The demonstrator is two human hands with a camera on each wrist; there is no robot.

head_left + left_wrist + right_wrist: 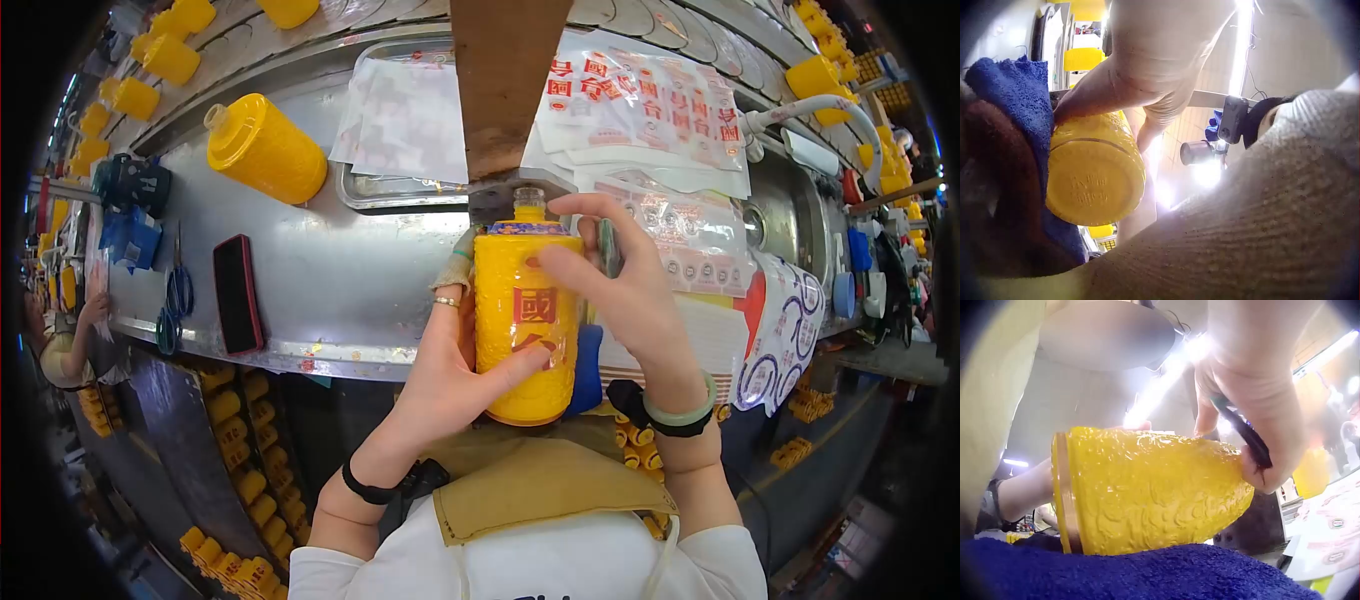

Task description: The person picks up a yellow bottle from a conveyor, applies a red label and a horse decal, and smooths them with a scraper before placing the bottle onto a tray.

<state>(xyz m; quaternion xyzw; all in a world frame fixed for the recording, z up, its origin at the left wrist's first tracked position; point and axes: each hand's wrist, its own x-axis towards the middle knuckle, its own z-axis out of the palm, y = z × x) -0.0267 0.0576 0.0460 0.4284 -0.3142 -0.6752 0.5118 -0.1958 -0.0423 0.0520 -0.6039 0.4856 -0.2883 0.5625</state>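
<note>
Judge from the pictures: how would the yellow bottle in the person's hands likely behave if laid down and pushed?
The yellow bottle would probably roll, since its body is round. Its shiny surface may be slippery, though the raised pattern should help grip. It seems stiff: no dent shows where the left hand grips it.

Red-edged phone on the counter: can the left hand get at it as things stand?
Probably not right now: the left hand grips the yellow bottle. Otherwise the way to the phone looks free, across bare metal counter.
</note>
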